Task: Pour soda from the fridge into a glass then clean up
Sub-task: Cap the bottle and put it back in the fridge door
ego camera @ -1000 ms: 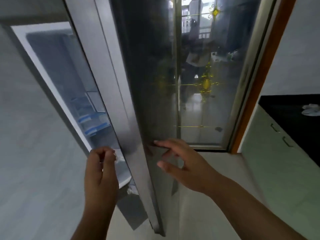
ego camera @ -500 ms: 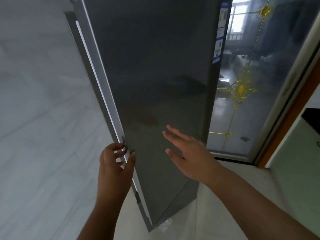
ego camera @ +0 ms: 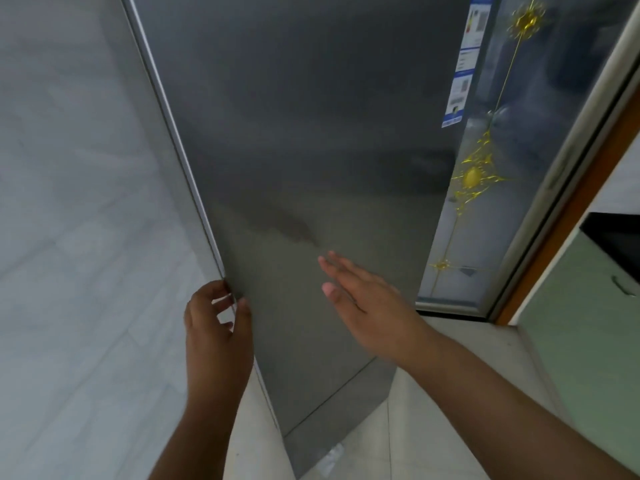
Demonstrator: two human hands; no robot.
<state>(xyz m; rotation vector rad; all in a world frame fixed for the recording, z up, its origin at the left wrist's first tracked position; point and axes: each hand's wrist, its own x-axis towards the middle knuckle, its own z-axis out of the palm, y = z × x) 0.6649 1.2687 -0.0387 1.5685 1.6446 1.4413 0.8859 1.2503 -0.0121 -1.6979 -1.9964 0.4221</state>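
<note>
At the left edge of the grey fridge door [ego camera: 311,150], the left hand [ego camera: 214,327] grips low down, its fingers [ego camera: 211,289] curled behind the edge and its thumb on the front face. The right hand [ego camera: 367,299] is held flat near the door's lower front, fingers straight and close together; whether they touch the door cannot be told. The fridge stands between a pale tiled wall [ego camera: 69,202] and a glass door [ego camera: 540,133] with gold ornament. A label sticker [ego camera: 464,64] runs down its right side.

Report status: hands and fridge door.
Left hand grips edge of tall grey metal fridge door. Right hand open, flat by door face. No interior showing. No soda or glass in view.
</note>
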